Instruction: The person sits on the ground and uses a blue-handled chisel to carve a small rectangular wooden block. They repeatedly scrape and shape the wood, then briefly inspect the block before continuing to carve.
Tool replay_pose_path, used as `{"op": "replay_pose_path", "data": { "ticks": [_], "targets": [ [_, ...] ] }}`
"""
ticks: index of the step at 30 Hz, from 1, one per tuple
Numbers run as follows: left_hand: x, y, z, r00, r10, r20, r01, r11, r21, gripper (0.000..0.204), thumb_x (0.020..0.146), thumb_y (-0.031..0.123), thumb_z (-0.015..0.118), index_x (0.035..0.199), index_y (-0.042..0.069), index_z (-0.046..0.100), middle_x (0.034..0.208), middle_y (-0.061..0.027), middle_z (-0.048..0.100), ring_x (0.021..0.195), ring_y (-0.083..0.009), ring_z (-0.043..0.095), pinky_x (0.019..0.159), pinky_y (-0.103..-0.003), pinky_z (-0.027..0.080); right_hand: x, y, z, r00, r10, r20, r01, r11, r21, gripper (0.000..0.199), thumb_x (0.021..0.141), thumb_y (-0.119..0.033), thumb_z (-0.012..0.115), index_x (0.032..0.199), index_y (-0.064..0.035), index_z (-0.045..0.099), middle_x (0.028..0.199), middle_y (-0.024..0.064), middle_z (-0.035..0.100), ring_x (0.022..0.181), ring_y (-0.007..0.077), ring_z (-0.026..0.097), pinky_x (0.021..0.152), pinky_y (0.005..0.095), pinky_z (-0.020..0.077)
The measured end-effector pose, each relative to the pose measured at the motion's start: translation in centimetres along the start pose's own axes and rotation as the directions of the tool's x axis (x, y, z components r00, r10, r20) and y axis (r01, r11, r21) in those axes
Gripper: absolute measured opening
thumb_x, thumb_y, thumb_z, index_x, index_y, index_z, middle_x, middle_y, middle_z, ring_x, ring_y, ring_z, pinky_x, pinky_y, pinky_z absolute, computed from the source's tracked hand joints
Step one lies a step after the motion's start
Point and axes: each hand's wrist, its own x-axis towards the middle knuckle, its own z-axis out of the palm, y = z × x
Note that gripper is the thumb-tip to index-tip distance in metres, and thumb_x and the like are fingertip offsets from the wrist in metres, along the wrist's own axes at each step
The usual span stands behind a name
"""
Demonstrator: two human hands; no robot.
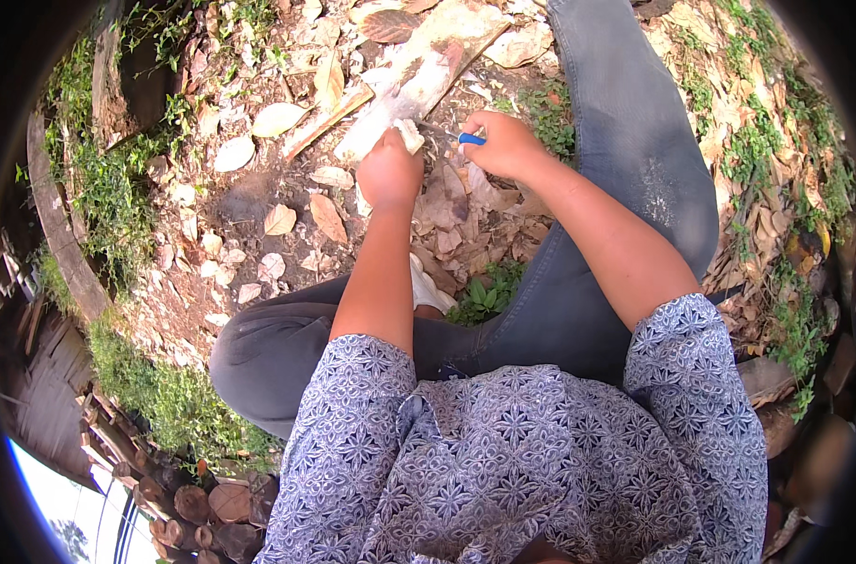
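My left hand [390, 174] is closed round a pale, whitish piece [410, 136] that looks like wood; only its upper end shows past the fingers. To the right, my right hand [505, 146] grips a tool with a blue handle [471, 139]. From that handle a thin dark metal shaft [437, 128] points left and reaches the pale piece. Whether it is a knife or a chisel I cannot tell. Just beyond my left hand lies a flat, light-coloured board [426, 77] on the ground.
A narrow wooden strip [329, 122] lies left of the board among dry leaves [277, 119]. My bent leg [639, 141] stretches along the right. Green plants [117, 188] and a long curved timber [61, 221] border the left, with stacked logs [212, 508] at lower left.
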Motion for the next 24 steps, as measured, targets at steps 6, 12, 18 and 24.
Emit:
{"op": "replay_pose_path", "data": {
  "ticks": [6,12,18,24],
  "targets": [
    [-0.3,0.1,-0.2,0.998,-0.021,0.067,0.020,1.000,0.016,0.044,0.078,0.036,0.079,0.112,0.010,0.070,0.097,-0.0135,0.075,0.085,-0.0314,0.074,0.074,-0.043,0.059,0.8,0.7,-2.9,0.980,0.048,0.194,-0.069,0.992,0.102,0.017,0.086,-0.023,0.076,0.097,-0.0096,0.072,0.075,0.0037,0.072,0.066,0.0126,0.068,0.065,0.0321,0.0526],
    [-0.2,0.0,-0.5,0.995,-0.030,0.096,0.028,0.999,0.022,0.043,0.078,0.036,0.080,0.110,0.010,0.069,0.095,-0.0135,0.075,0.084,-0.0311,0.074,0.072,-0.042,0.059,0.9,-0.3,-4.7,0.958,0.039,0.286,-0.053,0.998,0.042,0.025,0.090,-0.025,0.075,0.108,-0.0085,0.071,0.071,0.0004,0.067,0.061,0.0074,0.059,0.053,0.0272,0.0435],
    [-0.3,0.1,-0.5,0.997,-0.007,0.071,0.008,1.000,-0.002,0.038,0.077,0.034,0.080,0.104,0.009,0.068,0.094,-0.0139,0.075,0.082,-0.0314,0.074,0.071,-0.043,0.059,1.3,0.2,-4.9,0.962,0.016,0.274,-0.031,0.998,0.050,0.022,0.090,-0.024,0.074,0.105,-0.0090,0.070,0.070,0.0010,0.067,0.056,0.0098,0.057,0.051,0.0298,0.0443],
    [-0.4,-0.1,-0.2,0.999,-0.002,0.045,0.003,1.000,-0.014,0.039,0.077,0.034,0.080,0.103,0.009,0.067,0.095,-0.0144,0.075,0.082,-0.0324,0.074,0.072,-0.043,0.059,1.8,-2.5,-6.6,0.934,0.103,0.341,-0.084,0.994,-0.071,0.021,0.088,-0.024,0.074,0.101,-0.0097,0.068,0.071,0.0020,0.068,0.052,0.0118,0.056,0.047,0.0326,0.0448]
  ]
}}
